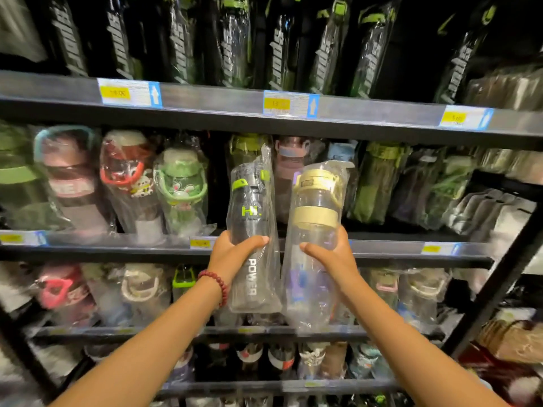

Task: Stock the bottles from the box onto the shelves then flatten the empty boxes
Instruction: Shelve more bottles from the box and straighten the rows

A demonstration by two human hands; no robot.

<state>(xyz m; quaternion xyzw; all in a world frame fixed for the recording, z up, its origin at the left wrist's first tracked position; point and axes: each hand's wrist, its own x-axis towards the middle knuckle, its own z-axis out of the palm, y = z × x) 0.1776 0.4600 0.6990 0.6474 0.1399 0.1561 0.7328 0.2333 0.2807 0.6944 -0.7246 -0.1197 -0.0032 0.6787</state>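
Note:
My left hand (232,254) grips a dark clear bottle (249,212) with a green lid clip and green "Hi." lettering, wrapped in a plastic bag. My right hand (332,257) grips a clear bottle with a pale yellow lid and band (317,207), also bagged. Both bottles stand upright, side by side, held up in front of the middle shelf (382,248). A gap in the shelf's row of bottles lies just behind them. No box is in view.
Dark metal shelves are packed with bagged bottles: tall black and green "Sports" bottles (232,48) on the top tier, cartoon bottles (179,186) at left, green ones (376,183) at right. Price tags (289,103) line the shelf edges. A dark diagonal post (499,274) stands at right.

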